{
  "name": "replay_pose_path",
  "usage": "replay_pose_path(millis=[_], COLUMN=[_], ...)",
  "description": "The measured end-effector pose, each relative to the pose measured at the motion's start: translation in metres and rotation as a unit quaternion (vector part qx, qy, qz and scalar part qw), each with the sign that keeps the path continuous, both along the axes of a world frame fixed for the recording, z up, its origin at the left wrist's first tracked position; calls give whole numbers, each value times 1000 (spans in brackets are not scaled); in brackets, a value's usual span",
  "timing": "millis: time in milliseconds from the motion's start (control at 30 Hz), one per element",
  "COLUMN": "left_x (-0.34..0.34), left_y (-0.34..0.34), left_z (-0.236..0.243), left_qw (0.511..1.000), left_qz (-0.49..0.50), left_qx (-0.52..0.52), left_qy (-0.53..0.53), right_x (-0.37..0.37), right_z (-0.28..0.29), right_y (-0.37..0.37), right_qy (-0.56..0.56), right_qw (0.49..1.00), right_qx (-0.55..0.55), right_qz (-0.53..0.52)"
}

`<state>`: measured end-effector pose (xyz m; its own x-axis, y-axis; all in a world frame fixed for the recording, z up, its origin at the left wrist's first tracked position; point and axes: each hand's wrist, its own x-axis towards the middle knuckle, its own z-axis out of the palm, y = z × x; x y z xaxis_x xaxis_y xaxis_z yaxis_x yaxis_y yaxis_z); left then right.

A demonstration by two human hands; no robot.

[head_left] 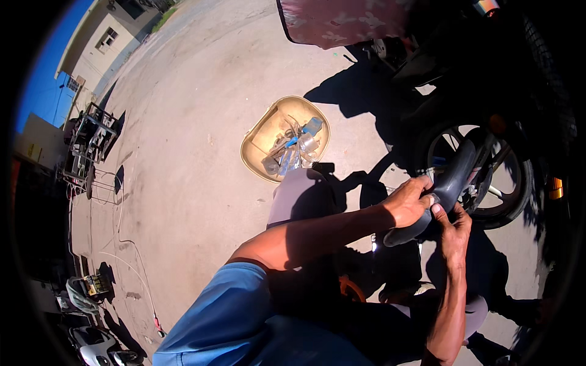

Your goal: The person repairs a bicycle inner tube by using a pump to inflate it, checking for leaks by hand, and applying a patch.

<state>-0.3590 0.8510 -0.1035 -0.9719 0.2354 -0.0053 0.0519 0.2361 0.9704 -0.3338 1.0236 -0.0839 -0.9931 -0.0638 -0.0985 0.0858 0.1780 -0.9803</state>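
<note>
A swollen black inner tube (453, 177) curves beside a motorcycle wheel (519, 201) at the right. My left hand (410, 202) grips it from the left, with the fingers bent at a pale spot on the rubber. My right hand (455, 236) holds it from below, its thumb pressed close to the left fingertips. The tube's lower end bends under my left wrist. Part of the wheel, with its spokes and hub, is hidden behind the tube.
A tan tub (250, 143) of tools and clear and blue pieces stands beyond my knee (302, 192). A pink patterned cover (348, 23) hangs at the top. At the left are a metal frame cart (91, 143), a thin hose (143, 268) and a parked scooter (91, 346).
</note>
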Motion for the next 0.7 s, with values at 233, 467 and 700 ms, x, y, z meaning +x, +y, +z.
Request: replay_pose_path(millis=[233,467,700], left_x=[12,52,59], left_y=[-68,-82,-62], left_z=[51,54,43], left_qw=[987,986,995], left_qz=[92,79,-1], left_qx=[43,142,90], left_qy=[121,25,-43], right_x=[-15,23,59], right_z=[30,34,13], right_y=[-77,-82,-44], right_qy=[89,36,42], right_qw=[993,985,995], right_qx=[-81,-164,-93], right_qz=[9,38,-5])
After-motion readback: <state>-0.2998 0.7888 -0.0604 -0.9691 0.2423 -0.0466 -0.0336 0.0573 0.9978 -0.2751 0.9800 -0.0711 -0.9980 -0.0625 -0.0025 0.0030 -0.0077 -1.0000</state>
